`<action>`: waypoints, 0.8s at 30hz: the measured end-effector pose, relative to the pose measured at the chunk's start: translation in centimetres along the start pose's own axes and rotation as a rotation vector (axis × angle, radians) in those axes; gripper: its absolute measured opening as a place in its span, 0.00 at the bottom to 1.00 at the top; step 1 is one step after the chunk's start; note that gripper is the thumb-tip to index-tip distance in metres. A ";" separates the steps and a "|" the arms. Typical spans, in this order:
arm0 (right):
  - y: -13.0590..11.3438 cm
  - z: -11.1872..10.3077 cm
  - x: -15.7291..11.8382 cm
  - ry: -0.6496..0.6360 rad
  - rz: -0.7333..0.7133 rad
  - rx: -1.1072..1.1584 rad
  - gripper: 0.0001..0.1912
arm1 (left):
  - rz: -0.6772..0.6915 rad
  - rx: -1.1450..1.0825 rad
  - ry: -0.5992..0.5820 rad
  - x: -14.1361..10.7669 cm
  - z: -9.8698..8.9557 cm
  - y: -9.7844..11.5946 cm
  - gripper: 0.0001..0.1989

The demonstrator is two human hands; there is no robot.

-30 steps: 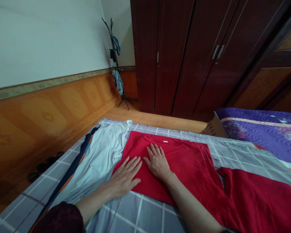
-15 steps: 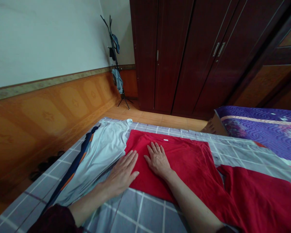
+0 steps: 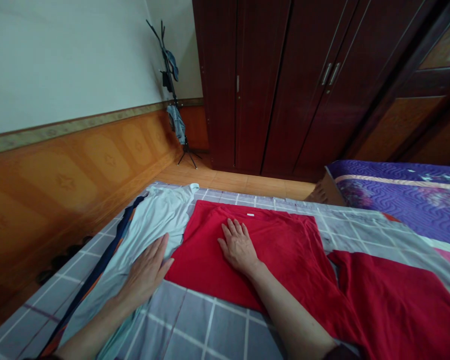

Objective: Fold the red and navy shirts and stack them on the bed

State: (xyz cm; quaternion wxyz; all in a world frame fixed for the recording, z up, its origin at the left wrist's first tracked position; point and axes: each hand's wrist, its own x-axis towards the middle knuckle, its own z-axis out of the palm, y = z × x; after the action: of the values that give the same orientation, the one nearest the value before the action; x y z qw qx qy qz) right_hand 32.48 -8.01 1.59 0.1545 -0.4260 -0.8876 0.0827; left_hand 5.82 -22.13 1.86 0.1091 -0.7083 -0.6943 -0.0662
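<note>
resting right fingers [image 3: 234, 234] on red shirt [image 3: 281, 245]

head-worn view, looking down, over red T-shirt [image 3: 277, 250]

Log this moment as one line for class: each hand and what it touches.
left hand: flat on pale blue garment | right hand: flat on red T-shirt

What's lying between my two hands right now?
In the head view, part of a folded red shirt lies between your left hand and right hand; your left hand rests on a pale blue garment.
</note>
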 end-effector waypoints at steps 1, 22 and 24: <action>0.0 0.0 0.0 0.003 -0.001 0.000 0.26 | -0.040 0.011 0.035 -0.2 0.1 -0.7 0.31; 0.3 -0.2 0.0 -0.070 -0.036 -0.033 0.28 | 0.332 -0.376 -0.212 10.9 0.9 11.8 0.39; 0.0 -0.4 0.0 -0.036 -0.002 -0.019 0.27 | 0.221 -0.283 -0.193 11.1 1.4 10.1 0.34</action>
State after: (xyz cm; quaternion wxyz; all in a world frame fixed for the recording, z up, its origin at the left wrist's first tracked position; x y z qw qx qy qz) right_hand 32.60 -7.96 1.92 0.1343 -0.4251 -0.8914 0.0817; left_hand 16.13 -11.16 2.57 -0.0520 -0.7916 -0.6033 -0.0823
